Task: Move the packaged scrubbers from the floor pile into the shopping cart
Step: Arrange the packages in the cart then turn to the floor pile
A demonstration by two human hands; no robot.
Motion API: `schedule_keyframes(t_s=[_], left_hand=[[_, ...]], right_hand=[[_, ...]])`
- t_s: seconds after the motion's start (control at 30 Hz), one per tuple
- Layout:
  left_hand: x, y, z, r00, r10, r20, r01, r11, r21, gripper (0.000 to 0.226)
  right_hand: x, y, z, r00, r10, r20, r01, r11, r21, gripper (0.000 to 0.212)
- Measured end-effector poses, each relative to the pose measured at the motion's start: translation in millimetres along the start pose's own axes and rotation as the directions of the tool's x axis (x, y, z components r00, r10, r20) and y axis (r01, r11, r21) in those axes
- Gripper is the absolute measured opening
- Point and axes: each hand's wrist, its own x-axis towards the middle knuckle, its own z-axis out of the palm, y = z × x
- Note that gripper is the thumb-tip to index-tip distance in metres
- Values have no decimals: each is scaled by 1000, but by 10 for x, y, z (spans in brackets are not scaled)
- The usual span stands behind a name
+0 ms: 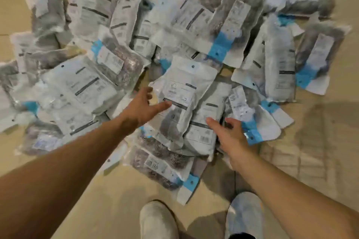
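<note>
A wide pile of packaged scrubbers [136, 44] in clear bags with white and blue labels covers the floor ahead of me. My left hand [142, 105] reaches over the near middle of the pile, its fingers spread and straight, the fingertips touching a white-labelled pack [182, 83]. Lower and to the right, my right hand [228, 134] lies with relaxed fingers over the edges of two packs, one white-backed [204, 128] and one with a blue band [252, 122]. Neither hand holds a pack. The shopping cart is out of view.
My two feet in light slippers [158, 219] [244, 213] stand on the beige floor [320, 161] just before the pile. A dark shadow of a grid falls on the floor at the right. Bare floor shows at the left and right edges.
</note>
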Motion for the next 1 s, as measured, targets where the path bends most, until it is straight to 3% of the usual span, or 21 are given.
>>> schedule_keyframes(t_s=[0.13, 0.4, 0.47, 0.5, 0.57, 0.6, 0.67, 0.83, 1.0], left_hand=[[151, -19, 146, 989, -61, 136, 66, 997, -28, 127], [262, 64, 286, 988, -137, 77, 141, 989, -44, 119], [195, 87, 265, 985, -147, 91, 155, 984, -90, 103], [113, 103, 246, 983, -153, 100, 164, 980, -113, 79], [-153, 145, 184, 981, -136, 137, 155, 977, -144, 36], [-304, 173, 141, 982, -114, 147, 137, 978, -155, 30], [-667, 260, 6, 982, -94, 166, 123, 976, -178, 33], [-1899, 816, -653, 974, -35, 225, 101, 953, -287, 44], [-3605, 1835, -1538, 973, -11, 229, 109, 900, -423, 41]], right_hand=[[102, -3, 146, 999, -20, -29, 19, 999, -32, 89], [91, -29, 214, 999, -39, -24, 38, 999, -34, 84], [32, -62, 182, 999, -42, 20, 42, 999, -25, 92], [-9, -81, 149, 999, -15, 52, 15, 1000, -8, 89], [-178, -147, 12, 991, 32, 129, -32, 999, 4, 59], [-317, -194, -92, 986, 36, 162, -37, 999, 2, 42], [-636, -278, -335, 983, 39, 180, -43, 999, 15, 32], [-1925, -719, -1098, 982, -65, 175, 41, 990, 135, 47], [-3852, -1345, -1998, 983, -108, 149, 75, 974, 214, 44]])
